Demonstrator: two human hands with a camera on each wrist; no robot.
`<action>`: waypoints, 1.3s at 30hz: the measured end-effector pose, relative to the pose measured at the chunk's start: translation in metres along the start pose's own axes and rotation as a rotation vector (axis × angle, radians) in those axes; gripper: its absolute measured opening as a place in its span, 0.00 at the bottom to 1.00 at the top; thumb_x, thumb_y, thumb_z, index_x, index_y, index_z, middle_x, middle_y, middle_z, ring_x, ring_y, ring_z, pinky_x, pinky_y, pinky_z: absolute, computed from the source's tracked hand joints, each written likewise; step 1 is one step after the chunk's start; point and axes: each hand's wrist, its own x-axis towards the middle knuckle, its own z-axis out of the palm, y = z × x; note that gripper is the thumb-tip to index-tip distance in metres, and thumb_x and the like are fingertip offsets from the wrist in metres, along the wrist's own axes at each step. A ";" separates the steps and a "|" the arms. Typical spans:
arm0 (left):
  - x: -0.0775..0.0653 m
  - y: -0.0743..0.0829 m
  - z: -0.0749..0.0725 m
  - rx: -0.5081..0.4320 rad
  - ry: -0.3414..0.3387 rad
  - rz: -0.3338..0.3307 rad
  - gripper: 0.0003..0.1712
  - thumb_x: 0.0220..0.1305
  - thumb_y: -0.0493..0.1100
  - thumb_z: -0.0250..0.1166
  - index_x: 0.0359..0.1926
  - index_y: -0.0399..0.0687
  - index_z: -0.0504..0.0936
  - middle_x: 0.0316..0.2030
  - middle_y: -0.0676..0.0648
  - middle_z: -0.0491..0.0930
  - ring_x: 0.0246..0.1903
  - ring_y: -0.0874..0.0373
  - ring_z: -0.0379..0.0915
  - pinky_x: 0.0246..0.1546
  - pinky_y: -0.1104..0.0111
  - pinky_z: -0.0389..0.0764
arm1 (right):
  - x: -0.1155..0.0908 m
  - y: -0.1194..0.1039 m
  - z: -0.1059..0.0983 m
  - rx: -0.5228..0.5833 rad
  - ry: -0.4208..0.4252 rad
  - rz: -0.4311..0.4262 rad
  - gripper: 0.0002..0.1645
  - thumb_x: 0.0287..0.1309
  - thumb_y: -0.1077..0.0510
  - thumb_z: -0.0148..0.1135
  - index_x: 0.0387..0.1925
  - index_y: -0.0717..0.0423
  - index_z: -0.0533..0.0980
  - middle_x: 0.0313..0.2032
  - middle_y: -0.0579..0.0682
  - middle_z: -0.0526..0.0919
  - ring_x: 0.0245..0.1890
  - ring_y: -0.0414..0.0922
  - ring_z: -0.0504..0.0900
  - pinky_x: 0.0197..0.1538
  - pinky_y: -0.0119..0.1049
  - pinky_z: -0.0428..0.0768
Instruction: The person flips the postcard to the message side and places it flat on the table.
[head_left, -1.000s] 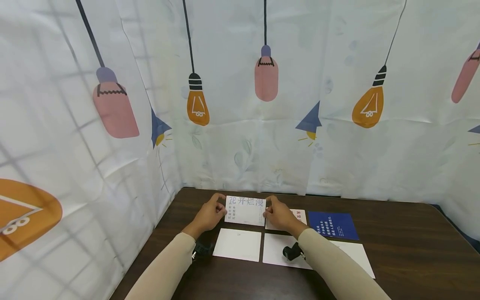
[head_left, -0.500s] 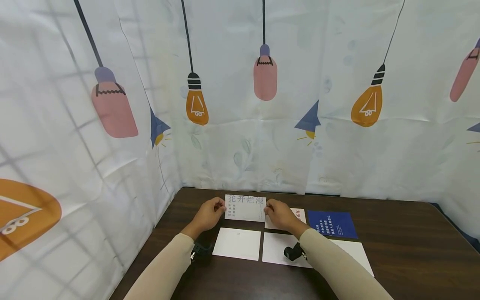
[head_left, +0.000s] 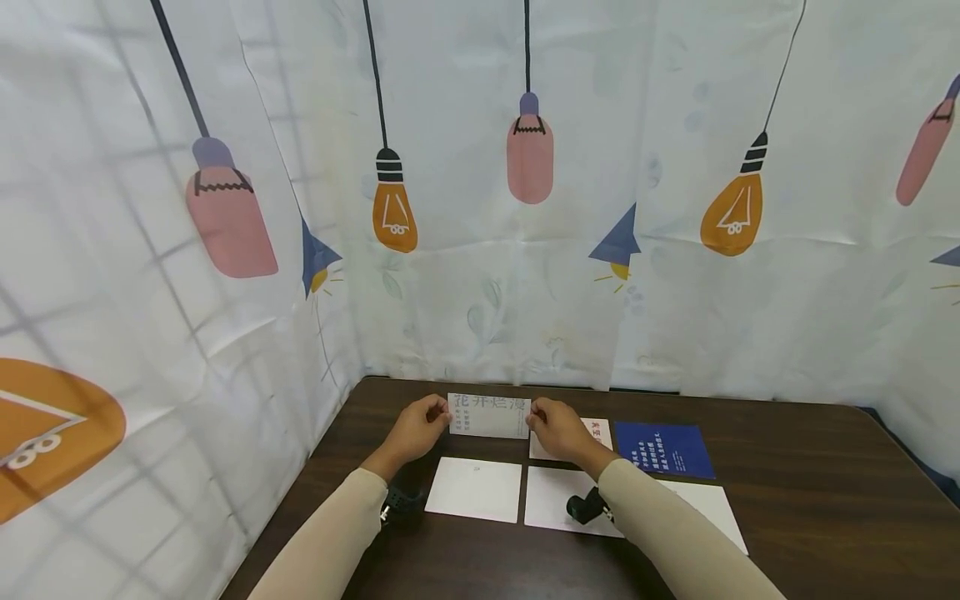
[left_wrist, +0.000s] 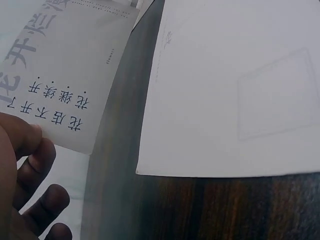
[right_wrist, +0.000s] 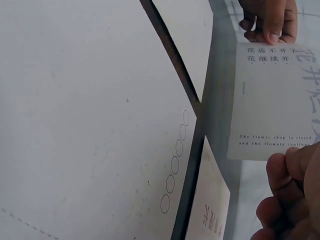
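Observation:
Both hands hold up a white postcard (head_left: 489,419) with large grey-blue Chinese characters along its top and smaller lines of text. My left hand (head_left: 415,428) pinches its left edge between thumb and index finger, the other fingers loosely bent. At the opposite edge my right hand (head_left: 558,428) pinches it the same way. The postcard is tilted and raised off the table in the right wrist view, its printed side toward me. Just in front of it lies a blank-looking white card (head_left: 474,490). A white card with red characters (head_left: 600,430) is partly hidden behind my right hand.
On the dark wooden table (head_left: 817,475), a blue card with white text (head_left: 666,450) lies to the right. Two more white cards, one of them a white card (head_left: 547,498) below my right wrist, are partly covered by the sleeve. A patterned curtain (head_left: 465,317) hangs behind.
The postcard has tipped, so its face looks shorter and greyer, with its lower edge higher. Both index fingers have come down from its upper corners to the side edges.

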 end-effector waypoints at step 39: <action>-0.004 -0.001 -0.002 -0.073 -0.008 -0.066 0.17 0.81 0.47 0.52 0.48 0.48 0.86 0.46 0.52 0.83 0.51 0.49 0.78 0.53 0.47 0.75 | -0.004 0.006 0.003 0.057 0.005 -0.007 0.10 0.69 0.65 0.58 0.45 0.56 0.83 0.40 0.47 0.85 0.36 0.41 0.79 0.43 0.43 0.79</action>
